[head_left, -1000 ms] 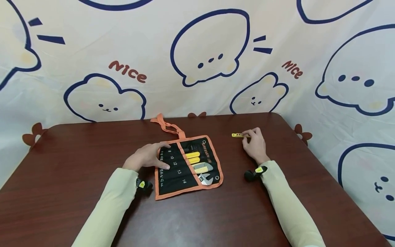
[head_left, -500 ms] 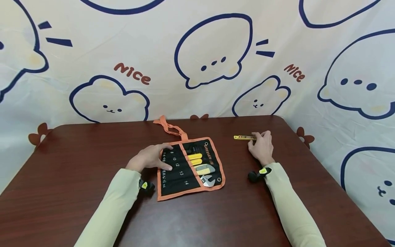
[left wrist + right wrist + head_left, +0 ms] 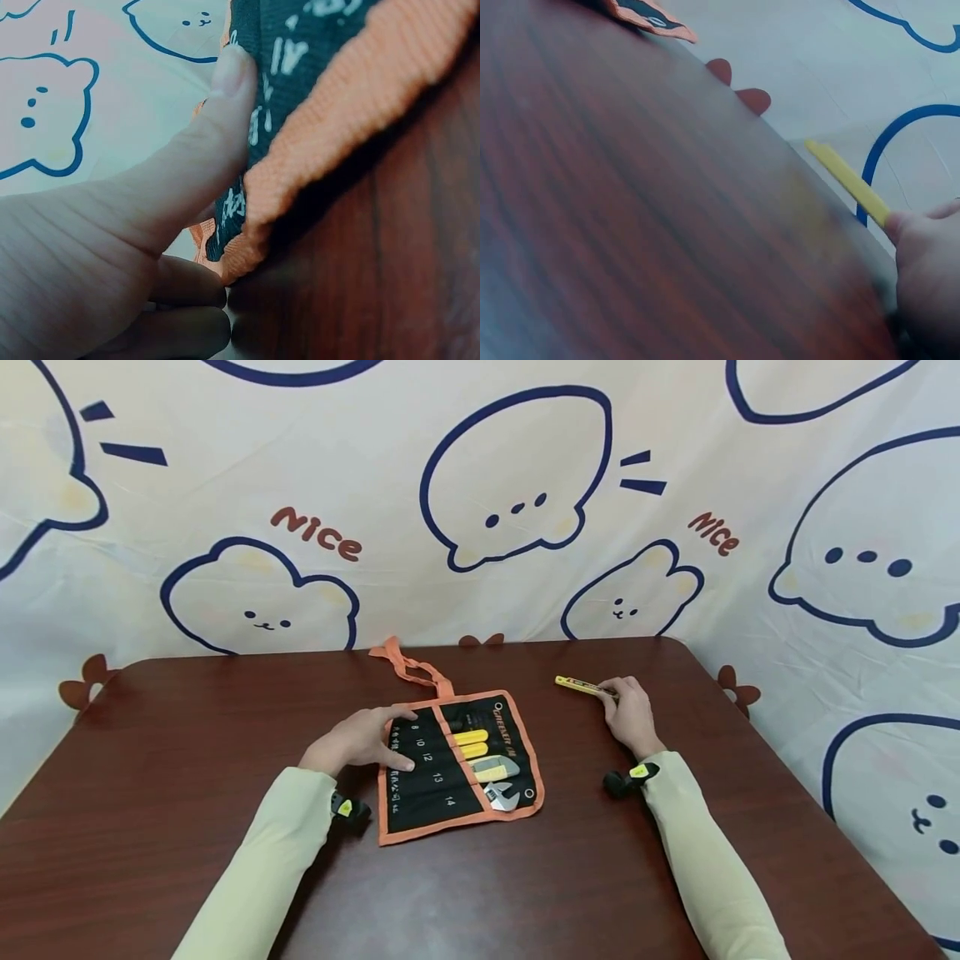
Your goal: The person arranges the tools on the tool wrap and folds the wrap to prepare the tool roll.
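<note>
A black tool pouch (image 3: 431,814) with orange trim lies spread on the table in the head view. Its pockets hold two yellow handles (image 3: 471,737), a grey-and-yellow tool (image 3: 495,767) and an adjustable wrench (image 3: 502,797). My left hand (image 3: 356,743) grips the pouch's left edge, thumb on the black cloth and lower fingers curled by the orange border in the left wrist view. To the right of the pouch, my right hand (image 3: 628,714) pinches one end of a slim yellow bar (image 3: 576,684) with dark markings. The bar points left and looks tilted up, off the table.
The brown wooden table (image 3: 465,902) carries the pouch. An orange tie strap (image 3: 408,668) trails from the pouch towards the back edge. Behind and to the right hangs a white printed curtain (image 3: 390,460). Wrist cameras (image 3: 352,810) sit at both wrists.
The yellow bar has gone from lying flat to tilted, its left end raised, in my right hand's fingers. My left hand and the pouch keep their places; the head view shifts slightly.
</note>
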{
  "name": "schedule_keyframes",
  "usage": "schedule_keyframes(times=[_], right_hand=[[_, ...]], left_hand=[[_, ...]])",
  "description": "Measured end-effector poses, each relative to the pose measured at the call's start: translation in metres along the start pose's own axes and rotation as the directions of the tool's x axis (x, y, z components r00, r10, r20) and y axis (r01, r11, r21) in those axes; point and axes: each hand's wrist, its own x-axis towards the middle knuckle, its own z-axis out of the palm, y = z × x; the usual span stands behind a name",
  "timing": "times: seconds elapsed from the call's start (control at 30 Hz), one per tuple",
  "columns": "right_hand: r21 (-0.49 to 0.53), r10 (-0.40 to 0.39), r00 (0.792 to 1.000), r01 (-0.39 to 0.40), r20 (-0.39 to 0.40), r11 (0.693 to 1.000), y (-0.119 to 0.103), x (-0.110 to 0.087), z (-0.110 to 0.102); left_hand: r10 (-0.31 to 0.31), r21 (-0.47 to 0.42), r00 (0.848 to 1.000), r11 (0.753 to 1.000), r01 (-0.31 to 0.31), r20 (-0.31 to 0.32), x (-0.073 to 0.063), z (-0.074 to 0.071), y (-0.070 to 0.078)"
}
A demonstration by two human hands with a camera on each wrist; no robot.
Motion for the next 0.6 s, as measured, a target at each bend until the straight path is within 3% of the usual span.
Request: schedule_keyframes(times=[0.33, 0.6], right_hand=[[0.136, -0.177, 0.984, 0.179, -0.027, 0.974, -0.028, 0.0, 0.017], [0.203, -0.301, 0.952, 0.307, -0.062, 0.93, -0.063, 0.001, 0.039]], left_hand=[[0.031, -0.008, 0.999, 0.999, -0.031, -0.008, 0.003, 0.003, -0.002], [0.037, 0.032, 0.999, 0.999, -0.036, -0.011, 0.004, 0.004, 0.001]])
